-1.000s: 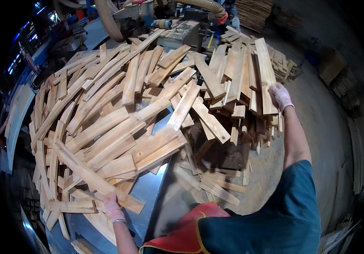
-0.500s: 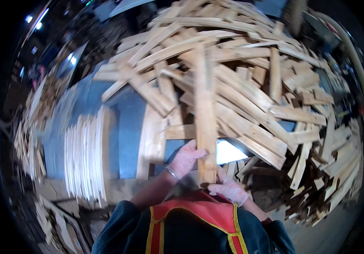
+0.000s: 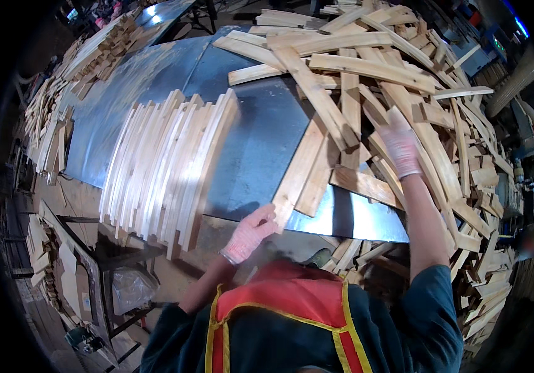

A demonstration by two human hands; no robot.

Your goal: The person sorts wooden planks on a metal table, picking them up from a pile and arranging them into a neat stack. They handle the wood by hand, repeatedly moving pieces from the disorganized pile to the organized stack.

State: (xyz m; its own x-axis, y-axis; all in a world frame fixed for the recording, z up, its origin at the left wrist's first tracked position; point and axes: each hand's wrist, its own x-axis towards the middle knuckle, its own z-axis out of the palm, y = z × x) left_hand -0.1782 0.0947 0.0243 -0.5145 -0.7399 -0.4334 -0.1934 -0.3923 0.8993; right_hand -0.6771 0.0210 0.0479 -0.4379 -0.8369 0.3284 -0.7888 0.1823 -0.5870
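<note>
My left hand (image 3: 251, 233), in a pinkish glove, is closed on the near end of a pale wooden board (image 3: 300, 173) that slants away across the metal table (image 3: 251, 146). A second board (image 3: 316, 181) lies right beside it. My right hand (image 3: 398, 146), gloved too, reaches out over the heap of loose boards (image 3: 431, 127). Its fingers are smeared by motion, so whether they hold one of the boards there cannot be made out. Left of my left hand, a row of boards (image 3: 161, 168) stands side by side on the table.
More stacked wood (image 3: 102, 53) lies at the far left. A dark metal frame (image 3: 96, 267) stands at the near left beside a clear plastic bag (image 3: 133, 289). Offcuts (image 3: 490, 280) spill down at the right, and a ribbed hose (image 3: 518, 81) hangs beyond them.
My view has turned, with the row of boards now nearer the middle. The upright board that both hands held is no longer between them. My hands have parted, the right going out to the heap.
</note>
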